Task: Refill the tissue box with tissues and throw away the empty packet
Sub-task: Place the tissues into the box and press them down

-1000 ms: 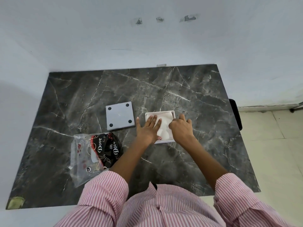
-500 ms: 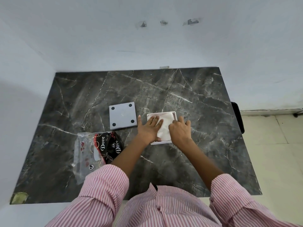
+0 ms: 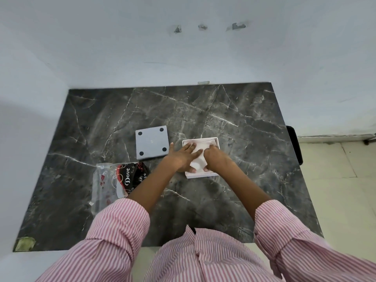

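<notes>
1. The dark stone table (image 3: pixel 234 110) is the biggest thing, and it lies under both hands.
2. The empty packet (image 3: pixel 110 182) lies flat on the table, near the left arm and on its outer side. It is not thrown away yet.
3. The grey lid (image 3: pixel 152 142) lies upside down just beyond the left hand (image 3: pixel 181 157), so the box is not closed yet.
4. The white tissue box (image 3: pixel 216 140) sits right under both hands.
5. The left hand is spread flat and open, pressing down on the tissues (image 3: pixel 198 159) in the box. It grips nothing.
6. The right hand (image 3: pixel 215 157) is bent over the tissues and pushes them in. It is hard to tell if it pinches them.
7. The filling looks almost done. The lid and the packet are left.
</notes>
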